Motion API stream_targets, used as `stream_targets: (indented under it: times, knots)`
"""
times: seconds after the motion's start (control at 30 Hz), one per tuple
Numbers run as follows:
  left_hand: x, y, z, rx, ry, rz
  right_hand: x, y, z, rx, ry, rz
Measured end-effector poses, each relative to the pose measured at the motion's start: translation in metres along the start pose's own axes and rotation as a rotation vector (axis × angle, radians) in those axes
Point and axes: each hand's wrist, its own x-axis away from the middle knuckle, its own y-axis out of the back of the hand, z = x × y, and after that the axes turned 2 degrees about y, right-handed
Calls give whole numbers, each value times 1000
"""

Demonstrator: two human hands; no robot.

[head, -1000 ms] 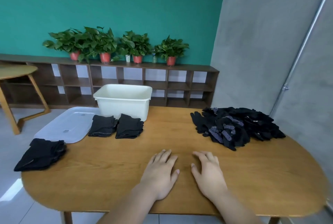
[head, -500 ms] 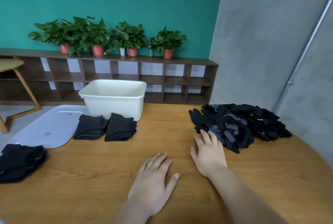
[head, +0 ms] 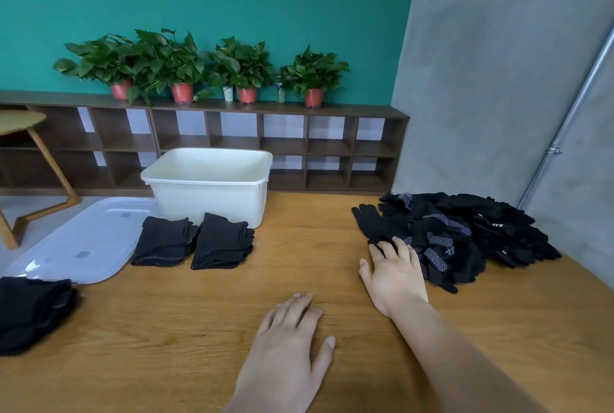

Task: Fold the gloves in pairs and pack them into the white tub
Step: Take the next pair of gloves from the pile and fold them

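Glove pile (head: 465,233) right of centre, my right hand (head: 393,274) nearest.
Its fingers lie straight, touching the pile's lower-left edge; my left hand (head: 285,346) rests spread on the table (head: 166,329), lower centre; white tub (head: 209,180) sits upper left.

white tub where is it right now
In the head view the white tub stands at the far edge of the wooden table, left of centre, right behind two folded glove stacks, with the clear lid to its left.
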Motion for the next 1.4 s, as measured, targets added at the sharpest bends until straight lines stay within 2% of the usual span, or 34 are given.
stream_targets:
  times: [0.27,0.5,0.6,0.9,1.07,1.23,1.33,1.4]
  knots:
    - [0,1,0,-11,5,11,0,-1,1,-25,-9,-14]
    - [1,2,0,-6,5,11,2,-9,-3,-42,82,-311]
    - [3,2,-1,-5,10,11,4,-7,-3,-86,155,-386]
    - [3,2,-3,-15,9,24,-7,6,5,-196,279,-372]
    - [4,1,-3,-21,13,25,-43,77,31,-468,224,-292]
    - [3,0,-3,-22,16,28,-71,143,41,-947,68,-250]
    - [4,0,-2,-15,25,22,-66,148,31,-1225,-51,-268]
    - [5,0,-1,-12,22,18,-51,133,19,-1281,-143,-234]
